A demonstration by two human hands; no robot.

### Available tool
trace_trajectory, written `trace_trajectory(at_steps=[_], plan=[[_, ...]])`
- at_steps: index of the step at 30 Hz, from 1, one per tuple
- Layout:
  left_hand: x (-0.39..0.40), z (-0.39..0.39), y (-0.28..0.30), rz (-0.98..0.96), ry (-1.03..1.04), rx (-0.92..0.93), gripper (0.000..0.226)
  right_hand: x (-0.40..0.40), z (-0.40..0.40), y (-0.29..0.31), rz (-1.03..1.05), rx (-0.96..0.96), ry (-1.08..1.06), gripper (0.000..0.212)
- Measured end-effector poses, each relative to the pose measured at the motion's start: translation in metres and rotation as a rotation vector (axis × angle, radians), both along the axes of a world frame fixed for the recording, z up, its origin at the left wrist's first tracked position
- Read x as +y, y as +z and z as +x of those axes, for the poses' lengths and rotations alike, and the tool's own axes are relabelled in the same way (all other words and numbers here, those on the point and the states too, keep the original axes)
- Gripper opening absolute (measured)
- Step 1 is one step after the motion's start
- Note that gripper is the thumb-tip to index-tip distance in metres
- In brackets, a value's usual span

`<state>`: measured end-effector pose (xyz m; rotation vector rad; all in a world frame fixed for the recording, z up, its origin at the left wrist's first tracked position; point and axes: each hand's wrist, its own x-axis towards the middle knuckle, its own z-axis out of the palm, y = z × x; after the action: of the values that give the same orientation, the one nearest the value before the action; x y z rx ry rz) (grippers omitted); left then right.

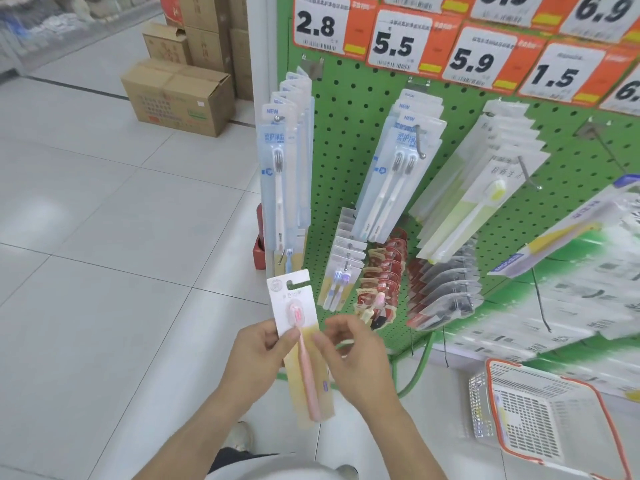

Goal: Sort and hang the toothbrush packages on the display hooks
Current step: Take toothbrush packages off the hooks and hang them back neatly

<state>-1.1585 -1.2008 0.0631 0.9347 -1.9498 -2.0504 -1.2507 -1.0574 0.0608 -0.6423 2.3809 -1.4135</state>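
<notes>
Hands meet low before the green pegboard (346,140). The left hand (258,355) pinches a pink toothbrush package (298,337) at its left edge, thumb on the front; the right hand (349,355) pinches its right edge. Blue-carded packages (277,174) hang on hooks above. A white basket (533,417) sits right on the floor.

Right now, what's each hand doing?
Left hand: pinching the pink toothbrush package.
Right hand: fingers curled at the package's edge; a grip cannot be told.
</notes>
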Motion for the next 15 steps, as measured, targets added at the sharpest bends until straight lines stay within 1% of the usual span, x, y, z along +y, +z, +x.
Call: trace_trajectory(at_steps=[2,3,6,9,12,15], plan=[[-0.006,0.0,0.001,0.045,-0.031,0.008,0.016,-0.012,-0.011,0.005,-0.074,-0.13,0.024,0.024],[-0.008,0.001,0.001,0.057,-0.048,0.013,0.016,-0.018,-0.016,0.007,-0.095,-0.174,0.053,0.024],[-0.014,0.003,0.001,0.093,-0.069,0.029,0.017,-0.037,-0.027,0.002,-0.134,-0.218,0.084,0.011],[-0.024,0.002,0.0,0.141,0.046,0.02,0.018,-0.055,-0.03,-0.001,-0.157,-0.221,0.05,0.006],[-0.037,-0.004,-0.002,0.091,0.181,-0.007,0.014,-0.071,-0.031,-0.002,-0.167,-0.218,-0.01,0.006],[-0.046,-0.012,-0.004,0.067,0.211,-0.018,0.011,-0.085,-0.033,-0.006,-0.146,-0.234,-0.073,0.01]])
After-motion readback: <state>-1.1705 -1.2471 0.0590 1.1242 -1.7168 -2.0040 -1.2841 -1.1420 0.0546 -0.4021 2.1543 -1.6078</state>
